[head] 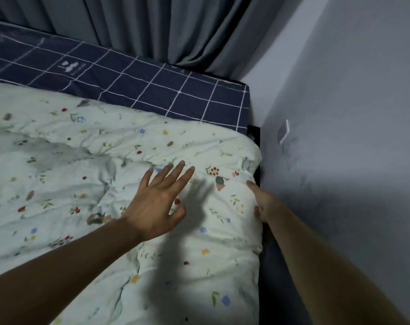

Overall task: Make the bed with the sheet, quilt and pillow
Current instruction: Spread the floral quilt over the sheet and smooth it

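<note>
Two hands work at the bed's right edge: the left hand (157, 202) lies flat with spread fingers on the floral quilt (82, 184), while the right hand (261, 202) pinches its edge beside the grey wall (351, 113). The navy checked sheet (152, 90) lies bare beyond, below the curtain (175, 26).

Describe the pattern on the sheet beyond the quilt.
The sheet is dark navy with a grid of thin white lines, seen in the head view.
</note>
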